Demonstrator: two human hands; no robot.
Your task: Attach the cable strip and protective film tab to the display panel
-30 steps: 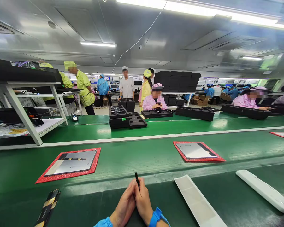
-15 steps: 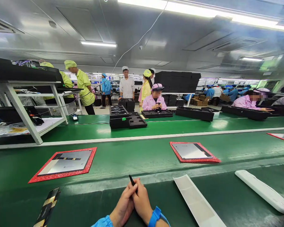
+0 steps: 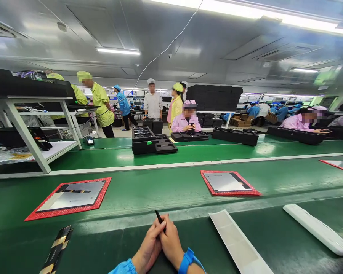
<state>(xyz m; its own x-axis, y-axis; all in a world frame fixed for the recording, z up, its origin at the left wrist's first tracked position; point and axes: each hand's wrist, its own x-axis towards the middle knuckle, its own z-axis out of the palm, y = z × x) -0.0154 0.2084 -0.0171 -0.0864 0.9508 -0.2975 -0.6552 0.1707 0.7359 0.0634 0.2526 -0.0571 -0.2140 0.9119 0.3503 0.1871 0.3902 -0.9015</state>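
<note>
Black and slim, the pen point(image 3: 159, 217) sticks up from between the left hand point(image 3: 148, 247) and right hand point(image 3: 171, 243), both closed around it (pressed together), its long axis tilted up-left, over the green table point(image 3: 108, 236) near a white strip point(image 3: 237, 243).

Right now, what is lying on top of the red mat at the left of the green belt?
A flat silvery rectangular panel lies on the red mat, with a dark strip with gold marks across its upper part. The mat's red border shows all round; what is beneath the panel is covered.
</note>
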